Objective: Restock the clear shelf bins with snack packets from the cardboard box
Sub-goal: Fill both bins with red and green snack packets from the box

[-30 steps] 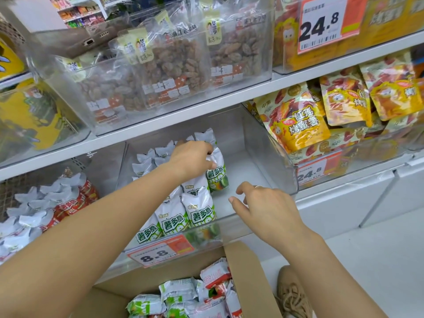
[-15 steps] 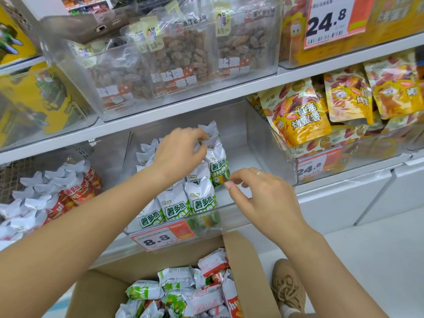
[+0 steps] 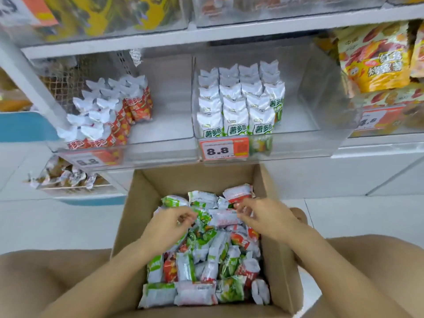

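- Both hands had withdrawn from the shelf bin and were positioned over the cardboard box [image 3: 128, 216].
- Left hand [image 3: 166, 227]: fingers loosely curled above the loose snack packets [image 3: 202, 269] inside the box; no packet visibly gripped.
- Right hand [image 3: 267, 218]: fingers curled at a packet; grip could not be confirmed.
- Beyond the box, the clear bin [image 3: 298, 143] held upright green packets [image 3: 236, 104] in rows behind an 8.8 price tag [image 3: 223, 149].
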A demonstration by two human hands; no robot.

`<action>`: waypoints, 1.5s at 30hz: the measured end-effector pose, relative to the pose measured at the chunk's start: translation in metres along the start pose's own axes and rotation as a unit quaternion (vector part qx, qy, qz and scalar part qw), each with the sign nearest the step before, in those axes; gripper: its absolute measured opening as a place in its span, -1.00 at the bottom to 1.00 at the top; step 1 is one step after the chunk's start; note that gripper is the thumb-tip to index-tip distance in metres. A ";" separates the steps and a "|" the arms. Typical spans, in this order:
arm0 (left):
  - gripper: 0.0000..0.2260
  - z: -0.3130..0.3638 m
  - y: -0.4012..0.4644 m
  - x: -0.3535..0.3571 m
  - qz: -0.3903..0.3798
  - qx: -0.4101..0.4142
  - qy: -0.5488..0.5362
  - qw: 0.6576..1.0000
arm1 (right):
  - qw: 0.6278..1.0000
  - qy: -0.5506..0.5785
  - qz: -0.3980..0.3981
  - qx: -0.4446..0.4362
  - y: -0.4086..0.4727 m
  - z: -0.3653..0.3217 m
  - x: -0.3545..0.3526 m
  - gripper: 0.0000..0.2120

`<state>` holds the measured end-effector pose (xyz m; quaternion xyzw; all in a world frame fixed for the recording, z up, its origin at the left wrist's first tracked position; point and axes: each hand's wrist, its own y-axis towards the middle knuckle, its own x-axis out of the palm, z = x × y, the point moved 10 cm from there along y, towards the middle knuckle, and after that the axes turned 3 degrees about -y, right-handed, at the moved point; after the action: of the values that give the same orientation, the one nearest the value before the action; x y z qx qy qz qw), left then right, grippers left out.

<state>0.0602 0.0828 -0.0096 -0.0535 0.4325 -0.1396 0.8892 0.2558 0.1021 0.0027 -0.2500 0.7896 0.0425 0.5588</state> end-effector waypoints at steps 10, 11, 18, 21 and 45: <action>-0.83 -0.140 -0.035 0.055 -0.083 -0.176 -0.021 0.981 | 0.992 -0.041 -0.103 0.061 0.022 0.004 0.116 -0.69; -0.84 -0.143 -0.033 0.055 -0.079 -0.181 -0.030 0.980 | 0.991 -0.049 -0.099 0.070 0.029 0.006 0.121 -0.64; -0.85 -0.163 -0.017 0.045 -0.030 -0.219 -0.118 0.968 | 0.980 -0.116 -0.110 0.119 0.082 0.027 0.166 -0.38; -0.84 -0.167 -0.013 0.047 -0.022 -0.228 -0.150 0.962 | 0.975 -0.162 -0.114 0.105 0.099 0.026 0.185 -0.35; -0.79 -0.120 -0.010 0.095 0.055 -0.367 -0.757 0.537 | 0.875 0.474 0.016 0.095 0.058 -0.062 0.107 -0.32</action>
<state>0.0202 0.0482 -0.1537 -0.4370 -0.3869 0.1736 0.7932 0.1499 0.0939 -0.0830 -0.1733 0.9640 -0.1476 0.1375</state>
